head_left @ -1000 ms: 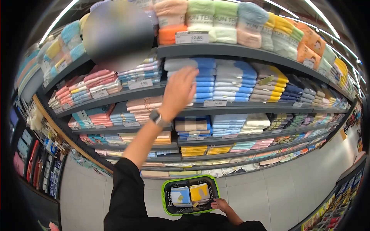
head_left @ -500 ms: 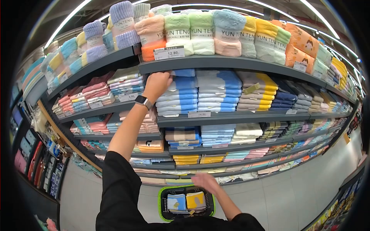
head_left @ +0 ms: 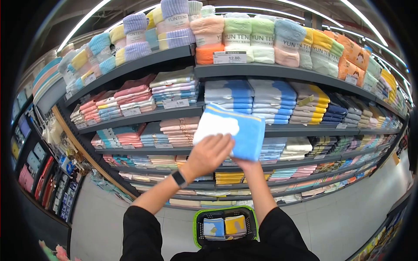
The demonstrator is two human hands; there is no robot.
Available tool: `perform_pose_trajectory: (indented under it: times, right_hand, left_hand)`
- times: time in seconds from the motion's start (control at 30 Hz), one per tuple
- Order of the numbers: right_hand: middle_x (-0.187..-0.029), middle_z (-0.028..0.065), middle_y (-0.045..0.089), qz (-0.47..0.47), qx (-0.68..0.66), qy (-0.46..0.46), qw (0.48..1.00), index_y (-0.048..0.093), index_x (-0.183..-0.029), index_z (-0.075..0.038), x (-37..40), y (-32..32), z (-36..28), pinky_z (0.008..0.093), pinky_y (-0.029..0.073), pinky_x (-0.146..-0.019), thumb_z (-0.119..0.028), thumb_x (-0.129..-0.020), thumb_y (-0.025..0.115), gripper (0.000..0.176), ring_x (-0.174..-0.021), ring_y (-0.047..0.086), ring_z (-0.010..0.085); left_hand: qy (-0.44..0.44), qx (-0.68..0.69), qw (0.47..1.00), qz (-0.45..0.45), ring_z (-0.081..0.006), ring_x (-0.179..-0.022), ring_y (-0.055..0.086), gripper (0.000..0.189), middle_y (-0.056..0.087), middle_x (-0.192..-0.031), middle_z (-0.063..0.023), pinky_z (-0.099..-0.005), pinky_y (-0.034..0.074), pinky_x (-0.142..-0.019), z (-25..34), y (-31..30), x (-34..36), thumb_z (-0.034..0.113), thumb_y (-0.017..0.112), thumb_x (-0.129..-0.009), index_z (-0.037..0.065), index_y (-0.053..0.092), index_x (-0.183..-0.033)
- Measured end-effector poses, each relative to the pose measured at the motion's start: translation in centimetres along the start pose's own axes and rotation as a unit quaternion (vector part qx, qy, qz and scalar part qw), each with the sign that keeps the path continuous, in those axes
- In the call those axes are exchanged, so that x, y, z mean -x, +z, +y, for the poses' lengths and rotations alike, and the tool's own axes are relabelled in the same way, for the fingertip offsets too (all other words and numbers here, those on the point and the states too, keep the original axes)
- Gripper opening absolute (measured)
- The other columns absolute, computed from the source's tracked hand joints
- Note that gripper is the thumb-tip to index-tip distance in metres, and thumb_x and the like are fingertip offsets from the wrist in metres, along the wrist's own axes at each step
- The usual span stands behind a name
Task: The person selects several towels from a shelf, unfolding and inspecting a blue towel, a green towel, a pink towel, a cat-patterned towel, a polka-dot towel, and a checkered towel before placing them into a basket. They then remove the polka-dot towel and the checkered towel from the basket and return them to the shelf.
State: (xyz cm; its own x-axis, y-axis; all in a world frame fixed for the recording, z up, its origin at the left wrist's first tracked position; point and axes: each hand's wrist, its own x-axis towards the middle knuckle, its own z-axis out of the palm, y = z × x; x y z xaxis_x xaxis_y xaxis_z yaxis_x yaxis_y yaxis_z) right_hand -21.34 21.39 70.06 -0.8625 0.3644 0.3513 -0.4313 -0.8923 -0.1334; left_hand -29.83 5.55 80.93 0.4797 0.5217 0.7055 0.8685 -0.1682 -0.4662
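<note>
A folded blue and white towel (head_left: 250, 132) is held up in front of the shelves, tilted, with a thin yellow stripe along its top edge. My left hand (head_left: 212, 153), with a smartwatch (head_left: 178, 178) on the wrist, presses its bent fingers against the towel's lower left face. From underneath, my right hand (head_left: 247, 165) grips the bottom edge; most of its fingers are hidden behind the towel. Similar folded blue and white towels (head_left: 228, 95) are stacked on the shelf behind.
Below my arms, a black basket with a green rim (head_left: 201, 213) stands on the floor, holding folded blue and yellow towels. Rolled towels (head_left: 237, 32) line the upper shelf (head_left: 278, 71), above a price tag (head_left: 230, 57). More shelves of folded towels run left and right.
My left hand has come down from the stack on the shelf with a blue and white towel. My right hand has risen from above the basket to the towel. The view has shifted left.
</note>
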Motion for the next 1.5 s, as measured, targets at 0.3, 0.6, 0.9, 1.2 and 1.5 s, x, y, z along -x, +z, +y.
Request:
perform_pose_trajectory:
  times: [0.3, 0.6, 0.9, 1.2, 1.5]
  right_hand:
    - [-0.117, 0.0126, 0.053, 0.17, 0.18, -0.072, 0.966, 0.045, -0.122, -0.003, 10.7, -1.3, 12.2, 0.0386, 0.043, -0.092, -0.035, -0.092, 0.039, 0.044, -0.108, 0.051, 0.0237]
    - [-0.116, 0.0143, 0.053, 0.298, 0.239, 0.087, 0.92, 0.048, -0.12, -0.001, 14.1, -2.5, 20.5, 0.038, 0.044, -0.089, -0.04, -0.091, 0.04, 0.049, -0.108, 0.05, 0.0249]
    - [-0.123, 0.0143, 0.05, 0.239, 0.284, 0.153, 0.916, 0.037, -0.131, 0.001, 12.7, 0.5, 23.5, 0.035, 0.039, -0.095, -0.035, -0.088, 0.053, 0.058, -0.113, 0.048, 0.0227]
    - [-0.123, 0.0105, 0.05, 0.168, 0.405, 0.203, 0.876, 0.039, -0.13, 0.0, 14.2, 0.7, 21.0, 0.0317, 0.038, -0.095, -0.01, -0.08, 0.066, 0.058, -0.113, 0.046, 0.018]
    - [-0.121, 0.012, 0.052, 0.236, 0.321, 0.115, 0.91, 0.043, -0.126, 0.0, 17.0, -0.7, 17.2, 0.0359, 0.038, -0.097, -0.004, -0.079, 0.064, 0.052, -0.111, 0.05, 0.0223]
  left_hand:
    - [-0.419, 0.344, 0.84, 0.01, -0.0259, -0.109, 0.05, 0.052, 0.052, -0.119, -0.0139, -0.0369, 0.04, -0.09, 6.7, -7.7, 15.4, 0.021, 0.067, -0.074, 0.003, 0.049, -0.12]
    - [-0.66, 0.691, 0.286, 0.073, -0.0158, -0.106, 0.051, 0.04, 0.053, -0.118, -0.0093, -0.0295, 0.041, -0.091, 7.6, -9.7, 27.5, 0.012, 0.055, -0.088, -0.002, 0.043, -0.124]
    - [-0.705, 0.589, 0.376, 0.12, -0.0135, -0.102, 0.052, 0.037, 0.055, -0.113, -0.0078, -0.0272, 0.042, -0.088, 7.7, -12.9, 30.5, 0.011, 0.055, -0.088, -0.002, 0.045, -0.121]
    - [-0.692, 0.558, 0.45, 0.083, -0.0152, -0.108, 0.048, 0.044, 0.051, -0.118, -0.0084, -0.0299, 0.037, -0.094, 8.1, -12.3, 30.6, 0.007, 0.058, -0.083, -0.001, 0.043, -0.123]
    - [-0.568, 0.581, 0.578, 0.081, -0.0198, -0.118, 0.041, 0.063, 0.045, -0.126, -0.0129, -0.0334, 0.03, -0.101, 7.9, -10.6, 24.0, 0.008, 0.063, -0.078, 0.0, 0.034, -0.133]
